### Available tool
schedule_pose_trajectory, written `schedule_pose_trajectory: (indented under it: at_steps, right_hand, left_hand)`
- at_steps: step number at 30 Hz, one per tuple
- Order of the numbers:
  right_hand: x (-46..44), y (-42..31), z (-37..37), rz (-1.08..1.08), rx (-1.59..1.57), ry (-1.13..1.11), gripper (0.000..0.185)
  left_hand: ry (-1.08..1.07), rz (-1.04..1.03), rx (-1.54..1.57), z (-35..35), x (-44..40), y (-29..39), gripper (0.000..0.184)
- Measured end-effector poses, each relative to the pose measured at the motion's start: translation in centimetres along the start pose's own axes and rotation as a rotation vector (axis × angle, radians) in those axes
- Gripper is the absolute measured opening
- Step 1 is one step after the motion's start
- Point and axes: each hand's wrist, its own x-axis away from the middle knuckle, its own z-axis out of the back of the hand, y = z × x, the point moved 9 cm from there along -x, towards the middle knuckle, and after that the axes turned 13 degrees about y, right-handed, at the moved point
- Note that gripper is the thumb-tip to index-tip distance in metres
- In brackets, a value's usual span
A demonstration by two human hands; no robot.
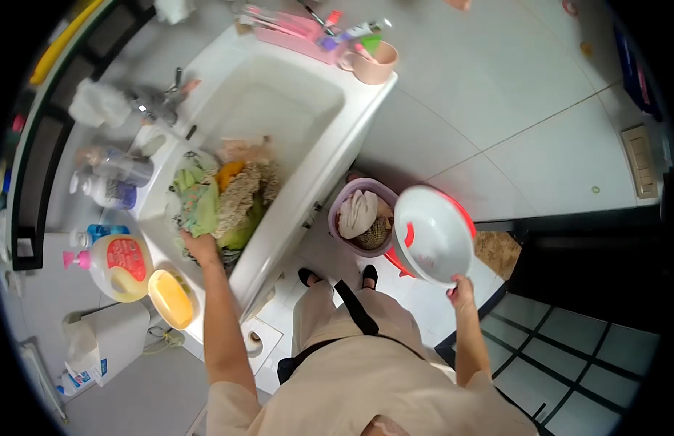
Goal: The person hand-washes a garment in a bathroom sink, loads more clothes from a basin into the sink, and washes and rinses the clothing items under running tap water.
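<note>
A heap of wet-looking clothes (239,196) in green, beige, orange and pink lies in the white sink (301,80). My left hand (200,248) is at the near edge of the heap, closed on a light green garment (199,206); its fingertips are partly hidden in the fabric. On the right, my right hand (460,291) grips the rim of a white basin (433,236), which is tilted. A red basin (464,212) shows behind the white one. Beside them on the floor stands a purple bucket (337,232) with clothes in it.
A soap dish (171,298), a pump detergent bottle (119,265) and other bottles line the sink's left edge. The faucet (154,109) is above them. A pink mug (372,64) and a pink tray (293,33) sit at the far edge. A dark-framed glass door (570,349) is at right.
</note>
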Motion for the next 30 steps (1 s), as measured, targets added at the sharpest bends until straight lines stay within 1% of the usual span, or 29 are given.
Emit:
schedule_pose_trajectory:
  at_steps: [1, 2, 5, 7, 9, 10, 12, 15, 17, 18, 20, 21, 22, 24, 25, 27, 28, 30]
  right_hand:
    - [-3.0, 3.5, 2.7, -0.115, 0.004, 0.138, 0.010]
    - [-4.5, 6.4, 4.2, -0.209, -0.053, 0.235, 0.008]
    - [-11.8, 15.2, 5.7, -0.399, -0.176, 0.253, 0.014]
    - [-14.7, 18.8, 4.9, -0.499, -0.291, 0.292, 0.018]
    - [-16.1, 21.3, 2.9, -0.558, -0.423, 0.351, 0.020]
    - [-17.2, 22.4, 1.6, -0.567, -0.485, 0.311, 0.020]
    - [-19.2, 24.9, -1.0, -0.581, -0.610, 0.227, 0.021]
    - [-21.6, 27.1, -4.4, -0.567, -0.706, 0.258, 0.022]
    - [-21.9, 26.9, -6.5, -0.497, -0.722, 0.044, 0.023]
    - [-21.7, 26.8, -7.4, -0.468, -0.729, -0.074, 0.024]
    - [-22.5, 28.6, -7.8, -0.487, -0.396, -0.115, 0.027]
    - [-21.2, 27.8, -8.1, -0.559, -0.356, -0.034, 0.029]
    - [-19.9, 26.2, -7.8, -0.619, -0.314, 0.051, 0.031]
    - [-19.2, 22.3, -8.1, -0.394, -0.054, -0.061, 0.029]
    - [-18.8, 20.5, -8.9, -0.321, 0.047, -0.097, 0.027]
    - [-16.7, 15.7, -10.9, -0.151, 0.203, -0.132, 0.025]
    - [-13.7, 12.4, -12.7, -0.096, 0.276, -0.178, 0.031]
    - [-5.7, 5.6, -17.4, 0.026, 0.340, -0.292, 0.025]
  left_hand:
    - [0.032, -0.015, -0.028, 0.0, -0.4, -0.8, 0.058]
    - [0.060, -0.036, -0.053, 0.0, -0.9, -1.2, 0.059]
    - [0.102, -0.121, -0.135, 0.1, -0.7, -0.7, 0.058]
    - [0.102, -0.194, -0.244, 0.2, -1.4, -0.8, 0.052]
    - [-0.021, -0.381, -0.459, 1.6, -7.2, -6.2, 0.046]
    - [-0.083, -0.475, -0.566, 1.0, -8.5, -7.7, 0.043]
    - [-0.149, -0.479, -0.501, -0.6, -7.3, -7.2, 0.040]
    - [-0.207, -0.474, -0.395, -1.1, -4.8, -4.8, 0.037]
    - [-0.205, -0.478, -0.337, 1.1, -3.8, -2.4, 0.036]
    - [-0.167, -0.414, -0.363, 2.5, -4.2, -2.6, 0.036]
    - [-0.082, -0.280, -0.377, 3.0, -5.8, -5.4, 0.038]
    - [-0.042, -0.207, -0.362, 2.6, -6.1, -6.1, 0.039]
    - [0.024, -0.336, -0.278, 1.5, -4.6, -4.4, 0.043]
    - [0.038, -0.324, -0.317, 0.5, -2.3, -1.6, 0.045]
    - [0.045, -0.318, -0.336, -0.1, -1.1, -0.2, 0.046]
    - [0.065, -0.213, -0.183, 0.7, -3.3, -4.8, 0.042]
    - [0.030, -0.151, -0.134, 0.0, -2.7, -4.9, 0.043]
    - [-0.044, -0.026, -0.034, -1.2, -1.9, -5.0, 0.044]
